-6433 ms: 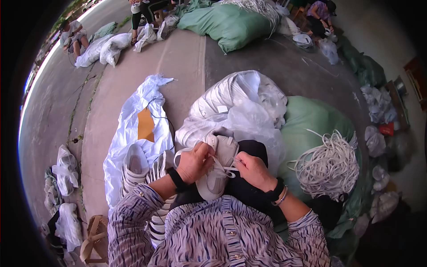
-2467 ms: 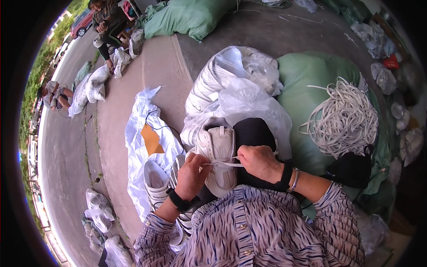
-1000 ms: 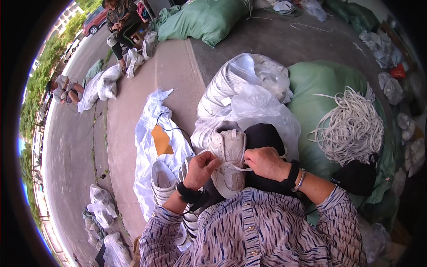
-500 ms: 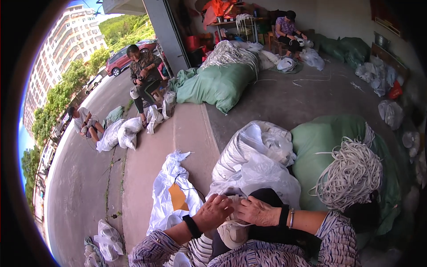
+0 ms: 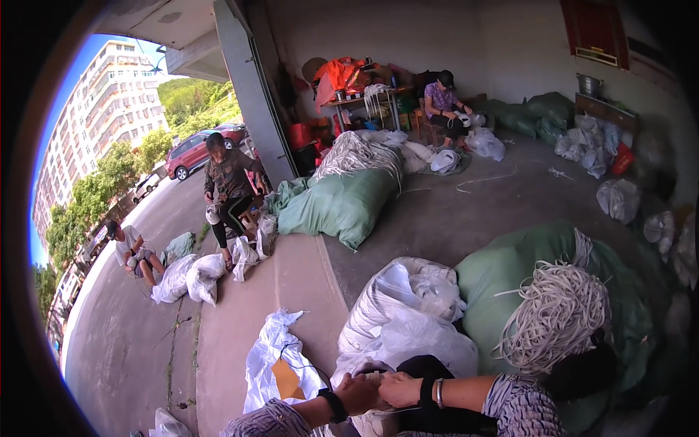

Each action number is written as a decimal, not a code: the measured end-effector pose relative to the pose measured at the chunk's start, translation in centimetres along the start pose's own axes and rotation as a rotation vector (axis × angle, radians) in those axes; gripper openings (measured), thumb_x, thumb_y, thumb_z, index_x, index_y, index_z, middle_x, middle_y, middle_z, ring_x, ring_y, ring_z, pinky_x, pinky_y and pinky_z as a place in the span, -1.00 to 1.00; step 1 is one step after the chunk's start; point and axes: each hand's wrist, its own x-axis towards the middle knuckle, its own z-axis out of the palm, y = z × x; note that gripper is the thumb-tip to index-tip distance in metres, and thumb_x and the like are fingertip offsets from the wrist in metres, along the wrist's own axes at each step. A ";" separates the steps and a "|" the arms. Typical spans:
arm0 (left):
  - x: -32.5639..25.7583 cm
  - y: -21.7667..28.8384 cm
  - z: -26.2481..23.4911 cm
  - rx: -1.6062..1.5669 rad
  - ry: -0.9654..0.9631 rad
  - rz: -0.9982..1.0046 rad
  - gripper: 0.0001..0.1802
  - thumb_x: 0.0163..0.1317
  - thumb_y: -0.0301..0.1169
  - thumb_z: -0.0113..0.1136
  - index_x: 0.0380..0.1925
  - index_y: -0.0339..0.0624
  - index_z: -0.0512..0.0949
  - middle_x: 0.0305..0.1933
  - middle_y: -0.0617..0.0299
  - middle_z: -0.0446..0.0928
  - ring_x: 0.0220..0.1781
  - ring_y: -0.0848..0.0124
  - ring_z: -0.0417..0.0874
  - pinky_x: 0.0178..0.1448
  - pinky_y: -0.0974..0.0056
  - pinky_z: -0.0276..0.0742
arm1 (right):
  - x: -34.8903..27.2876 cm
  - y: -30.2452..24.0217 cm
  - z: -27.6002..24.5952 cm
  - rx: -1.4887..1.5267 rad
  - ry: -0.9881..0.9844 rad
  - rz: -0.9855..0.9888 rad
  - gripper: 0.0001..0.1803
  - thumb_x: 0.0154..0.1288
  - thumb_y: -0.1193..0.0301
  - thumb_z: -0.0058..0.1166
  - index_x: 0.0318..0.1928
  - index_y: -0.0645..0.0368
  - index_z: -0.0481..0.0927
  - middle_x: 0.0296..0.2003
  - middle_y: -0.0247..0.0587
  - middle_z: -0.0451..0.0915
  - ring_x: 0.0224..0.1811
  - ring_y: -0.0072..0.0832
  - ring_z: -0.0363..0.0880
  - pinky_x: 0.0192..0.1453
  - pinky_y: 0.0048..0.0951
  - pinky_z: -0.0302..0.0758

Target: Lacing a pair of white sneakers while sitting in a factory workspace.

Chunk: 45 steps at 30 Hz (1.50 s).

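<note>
Low in front of me, my left hand (image 5: 358,394) and my right hand (image 5: 401,390) meet over a pale beige shoe (image 5: 375,423) in my lap. Both have their fingers curled in at the shoe's upper, with a bit of pale material between them. The fingertips and any lace they pinch are too small to make out. Dark cloth lies under the shoe and my right wrist. To the right, a big tangle of whitish shoelaces (image 5: 559,304) rests on a green sack (image 5: 502,273).
A white sack (image 5: 371,306) with clear plastic stands just beyond my hands. Left of it lies a white bag (image 5: 269,353) with an orange-brown card (image 5: 288,380). Another green sack (image 5: 331,207) heaped with laces stands farther off. Three people sit working at the left and back.
The view has tilted up, so my hands and the shoe sit lower in the picture. My hands have drawn closer together, the fingers more curled. At the back, the seated person's hands have shifted.
</note>
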 end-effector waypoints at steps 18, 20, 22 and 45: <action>0.0 0.9 -0.9 -0.974 0.280 -0.047 -0.85 0.25 -0.34 0.16 -0.34 -0.18 0.61 -0.38 0.43 0.57 -0.29 0.64 0.47 -0.12 0.45 0.38 | -1.2 -0.7 -1.7 1.535 0.046 0.273 -0.79 0.32 0.32 -0.02 -0.16 0.19 0.43 -0.43 -0.36 0.54 -0.55 -0.70 0.47 -0.55 -0.73 0.36; -0.3 1.0 -0.7 -1.003 0.273 -0.023 -0.86 0.24 -0.36 0.16 -0.35 -0.18 0.61 -0.38 0.42 0.57 -0.28 0.64 0.47 -0.12 0.45 0.38 | -0.5 -1.1 0.4 1.495 -0.003 0.323 -0.84 0.31 0.35 -0.02 -0.29 0.19 0.51 -0.51 -0.42 0.49 -0.58 -0.72 0.45 -0.54 -0.71 0.38; -0.5 1.6 -0.9 -1.002 0.260 -0.001 -0.87 0.26 -0.38 0.13 -0.30 -0.18 0.59 -0.34 0.42 0.56 -0.27 0.64 0.47 -0.11 0.46 0.38 | -0.6 -2.3 -0.1 1.487 0.075 0.351 -0.81 0.32 0.34 -0.03 -0.35 0.20 0.52 -0.55 -0.42 0.47 -0.63 -0.73 0.42 -0.58 -0.71 0.36; -17.0 -15.1 -13.9 -1.361 1.482 -0.405 -0.65 0.36 -0.15 -0.16 -0.30 -0.08 0.56 -0.35 0.33 0.56 -0.45 0.54 0.43 -0.36 0.38 0.38 | -35.0 19.9 -4.9 1.472 1.822 0.849 -0.74 0.28 0.14 0.02 -0.26 0.05 0.48 -0.39 -0.44 0.50 -0.47 -0.61 0.39 -0.40 -0.55 0.38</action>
